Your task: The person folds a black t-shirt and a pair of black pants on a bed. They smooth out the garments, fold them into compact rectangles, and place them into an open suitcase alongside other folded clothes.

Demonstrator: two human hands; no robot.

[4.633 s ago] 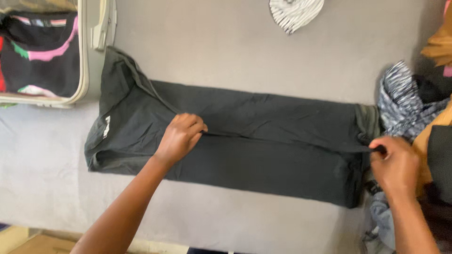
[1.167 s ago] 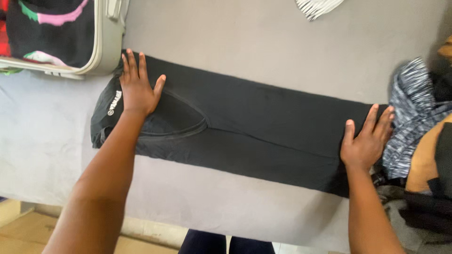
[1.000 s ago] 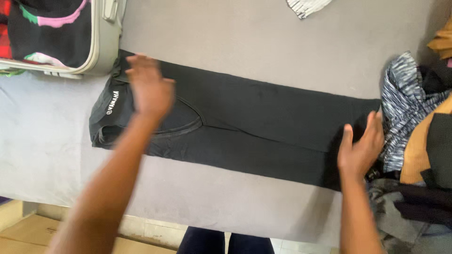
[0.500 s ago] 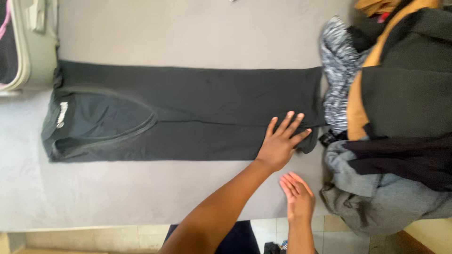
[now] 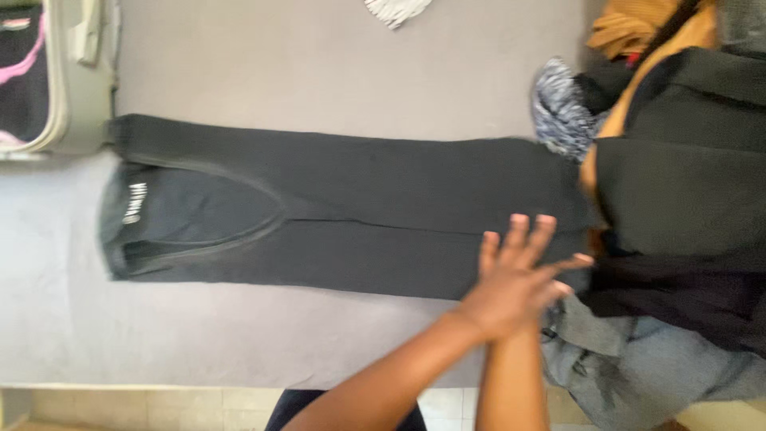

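Blurred throughout by motion. Left hand [image 5: 511, 275] smeared over the near right end of the long folded black garment [image 5: 359, 215], fingers spread; right hand almost wholly hidden beneath it, so its pose impossible to tell. Both forearms cut off by the bottom edge. White print [image 5: 134, 203] on the garment's left end too blurred to read. Pale hard-shell suitcase [image 5: 80, 96] cropped by the left and top edges. Striped white-and-grey cloth [image 5: 396, 9] clipped at the top. Heaped pile of dark, mustard and grey clothes [image 5: 678, 199] cut off by the right edge, separate pieces hard to make out.
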